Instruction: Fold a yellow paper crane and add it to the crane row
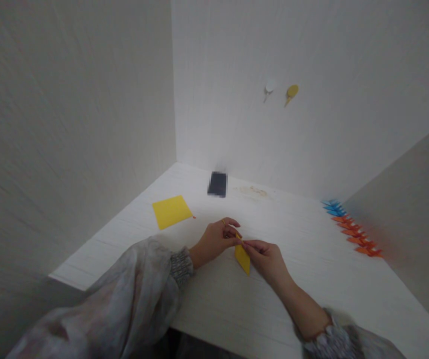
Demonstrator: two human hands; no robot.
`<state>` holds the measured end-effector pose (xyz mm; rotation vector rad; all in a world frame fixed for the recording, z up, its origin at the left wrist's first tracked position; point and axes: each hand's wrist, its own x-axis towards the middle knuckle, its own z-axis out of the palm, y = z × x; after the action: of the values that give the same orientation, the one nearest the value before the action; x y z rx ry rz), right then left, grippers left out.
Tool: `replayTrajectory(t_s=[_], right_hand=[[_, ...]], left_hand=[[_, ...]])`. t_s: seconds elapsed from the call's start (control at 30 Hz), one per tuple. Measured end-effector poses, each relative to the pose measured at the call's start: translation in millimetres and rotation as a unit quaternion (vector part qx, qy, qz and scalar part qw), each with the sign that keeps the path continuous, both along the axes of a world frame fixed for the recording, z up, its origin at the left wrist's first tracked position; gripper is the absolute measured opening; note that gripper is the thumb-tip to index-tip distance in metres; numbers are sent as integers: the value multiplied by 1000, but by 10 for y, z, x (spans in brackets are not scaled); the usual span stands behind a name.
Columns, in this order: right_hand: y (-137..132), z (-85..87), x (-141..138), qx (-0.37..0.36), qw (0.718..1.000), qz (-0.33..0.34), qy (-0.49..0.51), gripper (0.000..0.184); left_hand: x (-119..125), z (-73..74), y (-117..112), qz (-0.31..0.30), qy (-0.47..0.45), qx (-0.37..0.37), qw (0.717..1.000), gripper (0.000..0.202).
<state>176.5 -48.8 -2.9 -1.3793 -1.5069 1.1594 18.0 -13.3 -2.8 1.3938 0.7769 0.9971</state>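
Observation:
A small folded piece of yellow paper (242, 260) is pinched between my two hands above the white table (207, 304). My left hand (219, 239) grips its upper edge with thumb and fingers, from the left. From the right, the thumb and fingertips of my right hand (268, 259) close on the same upper edge. The paper hangs down in a narrow, pointed shape; part of its top is hidden by my fingers. Left of my hands, a flat yellow paper sheet (172, 211) lies on the table.
A dark pixelated rectangle (217, 184) lies near the back wall, beside a brownish mark (253, 191). Along the right edge runs a row of folded paper pieces, blue (333, 207) and orange (356, 234). A white hook (269, 88) and a yellow hook (292, 91) are on the wall.

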Motion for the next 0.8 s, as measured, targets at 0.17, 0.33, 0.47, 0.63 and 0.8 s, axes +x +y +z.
replayTrajectory(t_s=[0.17, 0.33, 0.47, 0.63, 0.8], right_hand=[[-2, -3, 13, -2, 1000, 5, 3, 24], [-1, -15, 30, -7, 1000, 0, 1, 24], [-8, -1, 31, -11, 1000, -1, 3, 23], [-13, 21, 29, -11, 1000, -2, -3, 24], [5, -26, 50, -21, 1000, -7, 15, 27]], left_hand=[[0, 51, -3, -9, -8, -41, 999, 41], [0, 39, 3, -24, -15, -61, 998, 44], [1, 16, 8, -30, -26, -65, 997, 43], [1, 19, 8, -33, -49, -91, 994, 43], [8, 38, -4, -27, -75, -117, 990, 40]])
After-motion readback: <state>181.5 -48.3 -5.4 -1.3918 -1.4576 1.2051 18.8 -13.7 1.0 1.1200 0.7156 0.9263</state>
